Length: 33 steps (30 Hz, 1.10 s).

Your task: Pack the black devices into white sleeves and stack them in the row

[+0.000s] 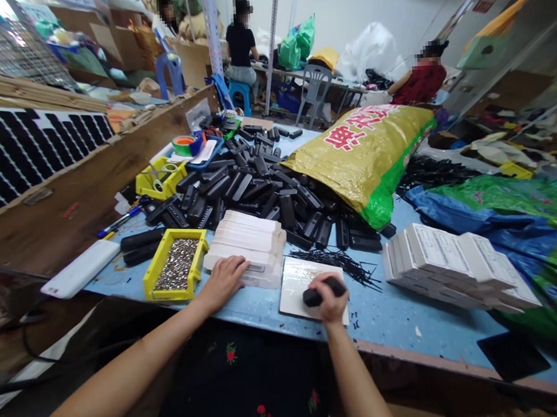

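Note:
My right hand (pixel 334 305) is closed around a black oblong plastic case (pixel 312 297), held over a pale flat board (pixel 292 282) at the table's front edge. Whether the case touches the board I cannot tell. My left hand (pixel 227 279) lies with fingers stretched out on the left edge of a spread stack of flat white cards (pixel 256 234). Just left of that hand stands a yellow bin (pixel 148 284) filled with small shiny metal pieces (pixel 177 263). Thin black strips (pixel 344 264) are scattered behind the board.
A heap of black plastic cases (pixel 258 184) covers the table's middle, partly under a gold-and-green sack (pixel 350 149). Stacked white boxes (pixel 449 258) stand at right. At left are a white phone-like slab (pixel 80 268) and a yellow tray (pixel 141 181). Several people sit in the background.

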Each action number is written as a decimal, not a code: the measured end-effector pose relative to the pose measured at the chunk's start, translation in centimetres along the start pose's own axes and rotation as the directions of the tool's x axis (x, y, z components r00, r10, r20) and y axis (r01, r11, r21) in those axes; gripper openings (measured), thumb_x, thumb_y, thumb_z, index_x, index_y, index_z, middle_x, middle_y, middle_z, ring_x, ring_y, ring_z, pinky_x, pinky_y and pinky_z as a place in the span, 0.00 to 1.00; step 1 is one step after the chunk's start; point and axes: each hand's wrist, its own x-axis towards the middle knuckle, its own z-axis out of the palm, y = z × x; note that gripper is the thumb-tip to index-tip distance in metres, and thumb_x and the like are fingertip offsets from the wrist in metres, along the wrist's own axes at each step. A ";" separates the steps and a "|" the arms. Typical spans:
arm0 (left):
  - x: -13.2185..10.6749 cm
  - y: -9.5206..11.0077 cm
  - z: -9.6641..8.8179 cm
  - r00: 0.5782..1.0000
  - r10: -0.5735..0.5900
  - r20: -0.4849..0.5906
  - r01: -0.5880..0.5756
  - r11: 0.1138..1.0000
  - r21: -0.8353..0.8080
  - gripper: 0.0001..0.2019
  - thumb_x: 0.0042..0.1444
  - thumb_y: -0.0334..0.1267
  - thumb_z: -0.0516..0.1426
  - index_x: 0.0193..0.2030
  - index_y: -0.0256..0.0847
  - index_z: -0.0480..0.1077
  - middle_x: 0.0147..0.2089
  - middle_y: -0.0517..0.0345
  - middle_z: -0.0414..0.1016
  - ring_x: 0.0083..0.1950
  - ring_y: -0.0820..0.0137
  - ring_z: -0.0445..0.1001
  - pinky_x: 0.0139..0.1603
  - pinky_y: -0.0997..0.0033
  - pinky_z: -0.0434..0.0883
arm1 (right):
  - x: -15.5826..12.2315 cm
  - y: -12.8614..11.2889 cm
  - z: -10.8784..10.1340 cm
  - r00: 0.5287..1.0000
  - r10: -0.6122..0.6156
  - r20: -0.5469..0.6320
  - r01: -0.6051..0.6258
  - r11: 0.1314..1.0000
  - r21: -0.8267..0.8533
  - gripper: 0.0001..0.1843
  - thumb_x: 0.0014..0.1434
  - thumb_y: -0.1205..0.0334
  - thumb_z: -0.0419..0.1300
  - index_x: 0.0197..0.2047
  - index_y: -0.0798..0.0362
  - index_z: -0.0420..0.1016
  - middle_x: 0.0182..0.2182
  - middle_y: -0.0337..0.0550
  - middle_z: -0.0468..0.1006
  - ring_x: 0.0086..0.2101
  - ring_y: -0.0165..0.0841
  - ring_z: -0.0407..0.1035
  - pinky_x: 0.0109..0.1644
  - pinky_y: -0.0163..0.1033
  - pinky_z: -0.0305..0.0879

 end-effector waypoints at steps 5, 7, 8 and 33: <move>0.2 0.5 -2.4 0.998 0.032 0.063 -0.034 0.999 0.035 0.14 0.56 0.30 0.50 0.48 0.42 0.69 0.49 0.46 0.72 0.53 0.59 0.68 0.56 0.55 0.61 | 2.4 1.8 -1.9 0.936 0.017 -0.353 -0.158 0.913 -0.377 0.28 0.47 0.50 0.64 0.48 0.56 0.65 0.40 0.50 0.73 0.42 0.43 0.69 0.49 0.52 0.64; 0.4 1.3 -4.9 0.986 0.003 0.165 0.011 0.996 -0.088 0.10 0.55 0.31 0.51 0.40 0.40 0.71 0.42 0.48 0.74 0.47 0.60 0.71 0.50 0.59 0.65 | 2.2 0.7 -2.0 0.938 -0.205 -0.279 0.023 0.841 -0.540 0.25 0.48 0.52 0.64 0.46 0.56 0.67 0.47 0.54 0.69 0.50 0.45 0.63 0.56 0.54 0.57; 0.4 1.8 -6.1 0.975 0.006 0.222 0.039 0.979 -0.199 0.09 0.55 0.32 0.51 0.39 0.40 0.71 0.41 0.49 0.74 0.45 0.61 0.71 0.48 0.62 0.67 | 1.7 -0.2 -1.6 0.935 -0.286 -0.209 0.127 0.822 -0.555 0.19 0.52 0.54 0.62 0.44 0.55 0.69 0.45 0.53 0.70 0.50 0.44 0.63 0.56 0.53 0.57; -3.1 4.3 -6.3 0.859 0.031 0.512 0.511 0.023 -0.859 0.23 0.47 0.53 0.61 0.46 0.40 0.72 0.40 0.54 0.75 0.40 0.68 0.71 0.46 0.68 0.68 | -5.1 -5.9 7.6 0.708 -0.432 0.559 0.667 0.670 -0.326 0.28 0.61 0.63 0.56 0.63 0.50 0.56 0.55 0.53 0.65 0.55 0.44 0.59 0.56 0.54 0.60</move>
